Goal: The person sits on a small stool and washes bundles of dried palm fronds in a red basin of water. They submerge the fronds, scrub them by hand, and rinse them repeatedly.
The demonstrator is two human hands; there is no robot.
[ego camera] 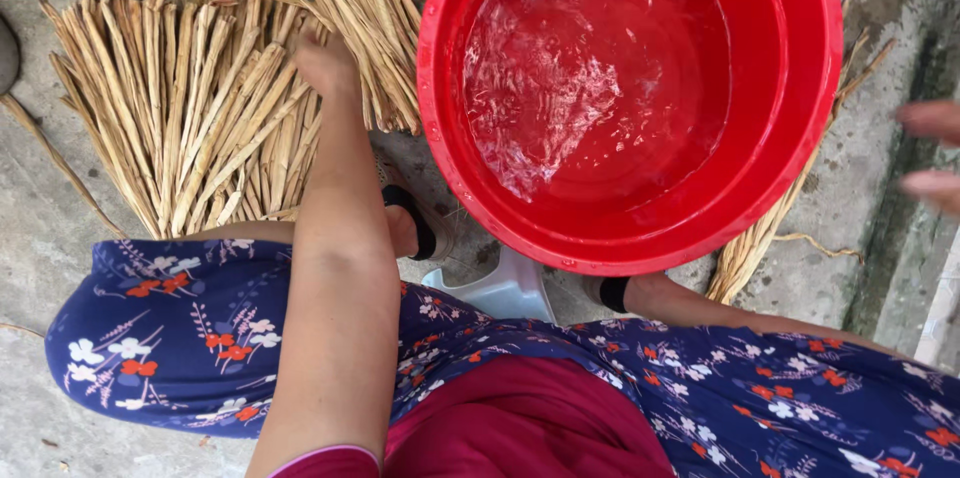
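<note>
Left hand's grip apparently closed on dried reeds; right hand blurred, cropped, grip unclear.

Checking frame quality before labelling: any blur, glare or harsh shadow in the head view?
Head view: soft, even daylight, no hard shadows. Right hand at the frame's right edge is motion-blurred, its grip unreadable. Left hand on the dried straw bundle is only slightly soft. White glare glints on the rippling water in the red basin. Straw and floral skirt are sharp.
</note>
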